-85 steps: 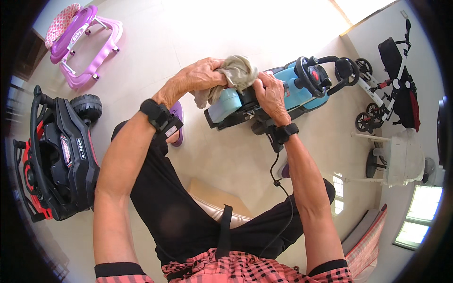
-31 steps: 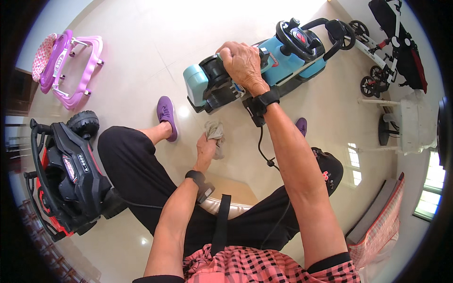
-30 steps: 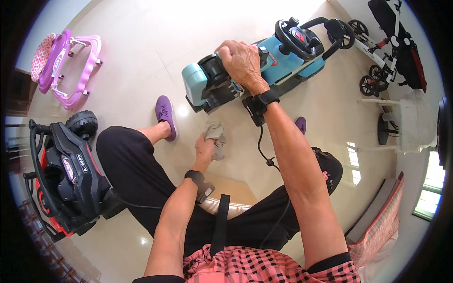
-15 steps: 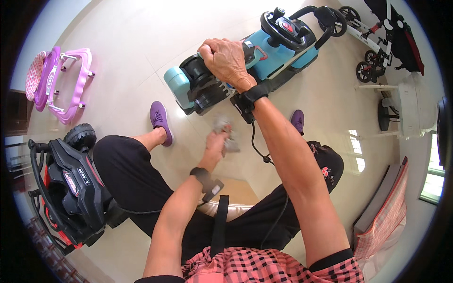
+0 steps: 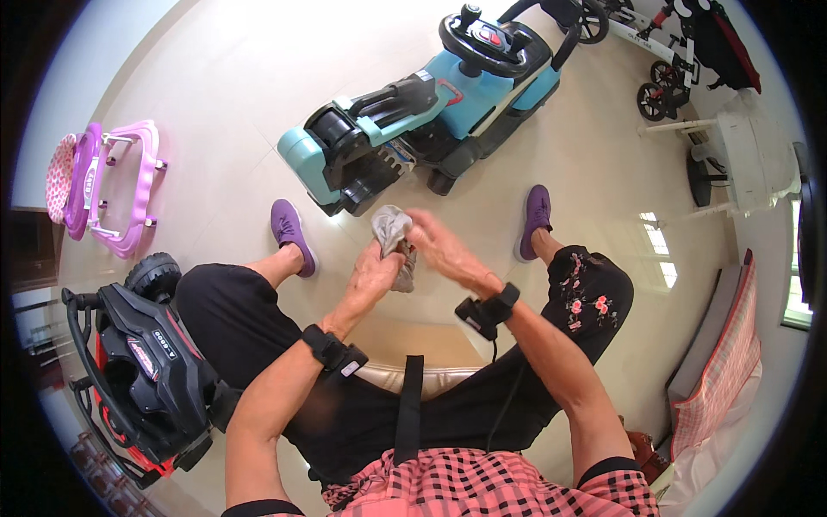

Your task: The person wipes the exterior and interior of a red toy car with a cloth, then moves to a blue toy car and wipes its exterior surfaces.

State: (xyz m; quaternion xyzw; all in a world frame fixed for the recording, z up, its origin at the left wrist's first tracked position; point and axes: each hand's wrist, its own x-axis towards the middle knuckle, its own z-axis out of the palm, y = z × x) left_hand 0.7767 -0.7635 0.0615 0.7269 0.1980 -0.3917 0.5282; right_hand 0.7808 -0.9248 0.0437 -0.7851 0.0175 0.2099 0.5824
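My left hand (image 5: 372,274) is closed around a crumpled grey cloth (image 5: 392,226), held above the floor between my knees. Part of the cloth bunches up over the fingers and part hangs below them. Close against the cloth's right side is my right hand (image 5: 441,250), slightly blurred. Whether its fingers grip the cloth or only touch it does not show. Just beyond both hands stands a light blue and black ride-on toy vehicle (image 5: 457,112) with a black steering wheel (image 5: 495,43). Its digger-like front end (image 5: 303,157) points toward the left.
A pink and purple baby walker (image 5: 133,185) stands at far left. Nearer, by my left knee, is a black and red toy car (image 5: 151,345). A folded stroller (image 5: 659,86) and a white table (image 5: 749,159) line the right side, with a checked cushion (image 5: 715,388) nearer.
My right hand has let go of the toy vehicle's front part and come down beside the cloth. My left hand has shifted slightly left with the cloth. The view has moved a little.
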